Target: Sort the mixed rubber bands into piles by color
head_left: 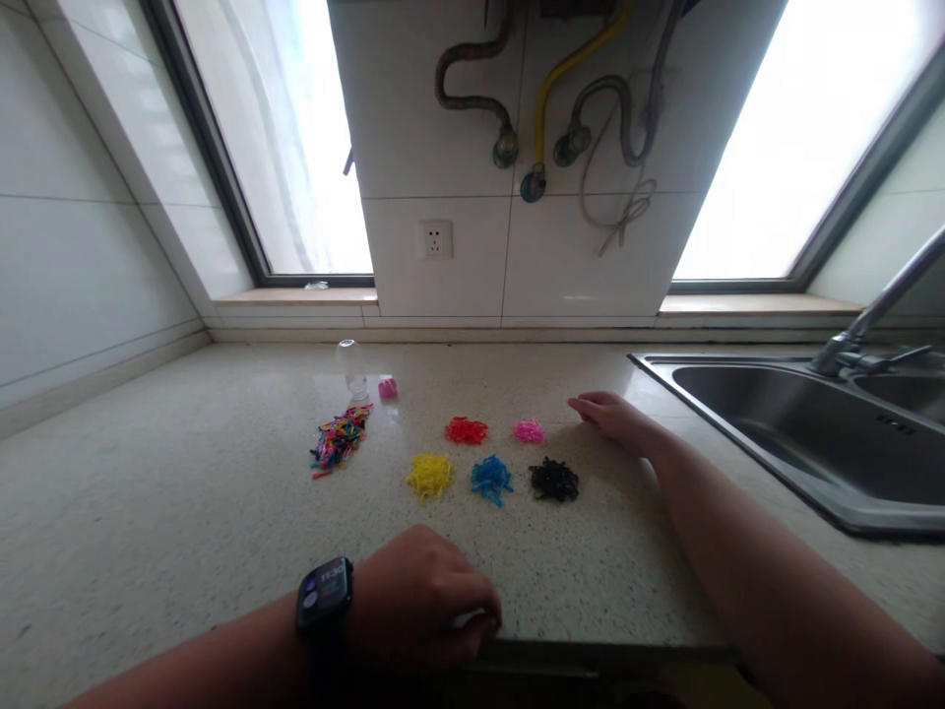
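Note:
My left hand (pixel 432 596), with a black smartwatch (pixel 325 595) on the wrist, is curled at the counter's front edge. Its thumb and fingers bend together, and I see nothing between them. My right hand (pixel 609 416) rests on the counter, right of a small pile of pink rubber bands (pixel 530 430). Its fingers are pressed together; anything small in them is hidden. Other piles of rubber bands lie nearby: red (pixel 466 430), yellow (pixel 430 477), blue (pixel 491 479) and black (pixel 554 480). A mixed-colour pile (pixel 341 439) lies farther left.
A clear bottle (pixel 352 370) stands behind the mixed pile, with a pink cap (pixel 388 387) beside it. A steel sink (pixel 783 414) with a faucet (pixel 849 345) is set into the speckled counter (pixel 184 532) at right. A wall socket (pixel 436 239) and hoses are at the back.

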Demonstrator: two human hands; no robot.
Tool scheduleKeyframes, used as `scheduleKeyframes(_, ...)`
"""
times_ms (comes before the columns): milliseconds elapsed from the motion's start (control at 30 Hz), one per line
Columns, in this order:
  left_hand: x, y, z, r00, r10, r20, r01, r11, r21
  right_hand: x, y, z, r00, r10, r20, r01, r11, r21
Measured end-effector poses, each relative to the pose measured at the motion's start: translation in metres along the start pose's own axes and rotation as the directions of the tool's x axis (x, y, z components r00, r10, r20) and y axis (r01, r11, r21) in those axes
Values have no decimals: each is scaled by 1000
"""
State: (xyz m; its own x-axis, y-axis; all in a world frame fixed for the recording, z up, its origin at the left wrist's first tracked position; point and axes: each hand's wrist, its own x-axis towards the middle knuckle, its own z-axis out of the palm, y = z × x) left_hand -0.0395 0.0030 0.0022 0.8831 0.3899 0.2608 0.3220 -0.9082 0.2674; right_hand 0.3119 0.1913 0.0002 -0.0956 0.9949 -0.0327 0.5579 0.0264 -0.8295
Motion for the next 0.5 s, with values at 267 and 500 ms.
scheduleKeyframes(267, -1, 0, 1, 1000, 2, -13, -1, 1000, 9, 2, 2, -1, 997, -60, -47, 57, 995, -78)
scheduleKeyframes(500, 1, 1, -1, 1000, 3, -19, -3, 1000, 5, 4, 4, -1, 989, -122, -85, 112, 987, -113)
